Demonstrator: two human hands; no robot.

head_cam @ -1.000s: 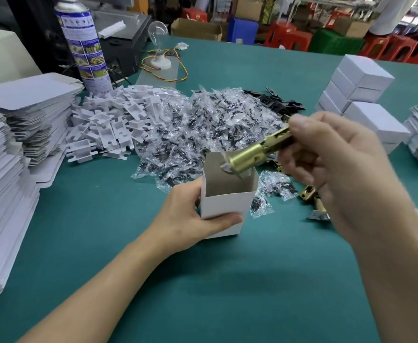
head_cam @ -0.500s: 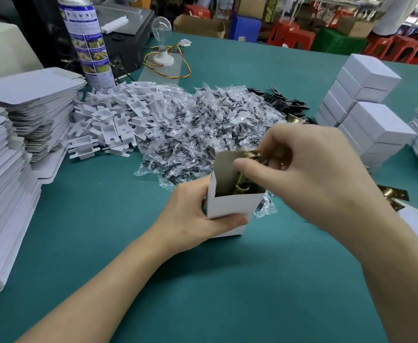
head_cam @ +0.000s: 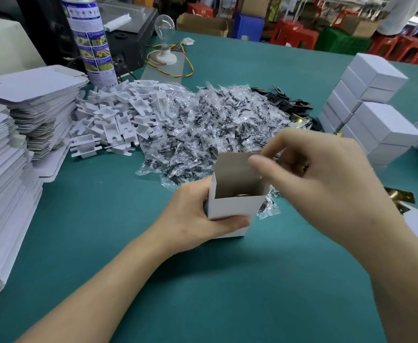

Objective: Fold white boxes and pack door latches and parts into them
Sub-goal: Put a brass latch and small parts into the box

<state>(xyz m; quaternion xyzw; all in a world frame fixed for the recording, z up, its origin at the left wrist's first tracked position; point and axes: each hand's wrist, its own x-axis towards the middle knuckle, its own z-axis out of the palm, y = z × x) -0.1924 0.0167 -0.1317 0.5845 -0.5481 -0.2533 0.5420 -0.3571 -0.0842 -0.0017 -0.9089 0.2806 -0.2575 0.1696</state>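
My left hand (head_cam: 190, 219) grips an upright white box (head_cam: 232, 206) with its top open, standing on the green table. A brass door latch (head_cam: 240, 194) lies deep inside the box, only its top edge showing. My right hand (head_cam: 326, 181) hovers over the box's right rim, thumb and forefinger apart and nothing in them. More brass latch parts (head_cam: 398, 198) lie on the table to the right, partly hidden by my right hand.
Behind the box lies a heap of small clear bags of screws (head_cam: 215, 127), with white plastic pieces (head_cam: 118, 117) to its left and black parts (head_cam: 284, 100) behind. Flat box blanks (head_cam: 5, 157) are stacked at left, closed white boxes (head_cam: 371, 115) at right. A spray can (head_cam: 91, 40) stands at the back left.
My right hand carried the brass latch down into the open box and let it go; the fingers have now lifted to the box's rim. My left hand kept hold of the box.
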